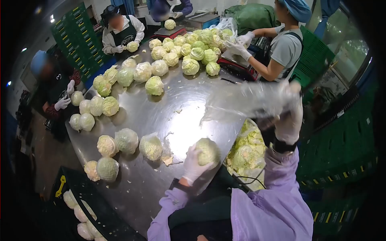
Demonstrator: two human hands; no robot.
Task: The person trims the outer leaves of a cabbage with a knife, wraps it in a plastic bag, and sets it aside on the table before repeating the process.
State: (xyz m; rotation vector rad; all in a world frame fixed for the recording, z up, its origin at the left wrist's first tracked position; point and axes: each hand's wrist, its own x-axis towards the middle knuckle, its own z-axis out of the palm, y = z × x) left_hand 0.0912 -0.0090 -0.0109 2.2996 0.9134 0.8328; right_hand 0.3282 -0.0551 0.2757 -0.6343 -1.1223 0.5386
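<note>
So the left hand (196, 165), gloved, is gripping a cabbage (210, 152) on the worktop (185, 96), right up by its right edge at the near end. Fingers and thumb are spread around the left side of it, palm against the leaves, so the cabbage sits just beyond and to the right of that wrist.

Right hand (292, 102) is a bit blurry, but it's up past the right edge, clenched on a clear bag (243, 98). The bag trails off leftward over the worktop, well above the cabbage and apart from it. Cabbage is well short of the right hand too, lower and to the left.

Just left of the left hand there are some scraps (167, 160), then a wrapped head (150, 147), with four more heads strung out toward the left edge. Under the right edge there's a bin of loose leaves (245, 154). A dark crate (90, 197) with pale wrapped heads stands off the left edge, near end.

Big pile (193, 50) of heads at the far edge, and gloved co-workers around the far and left sides, one holding a head.
</note>
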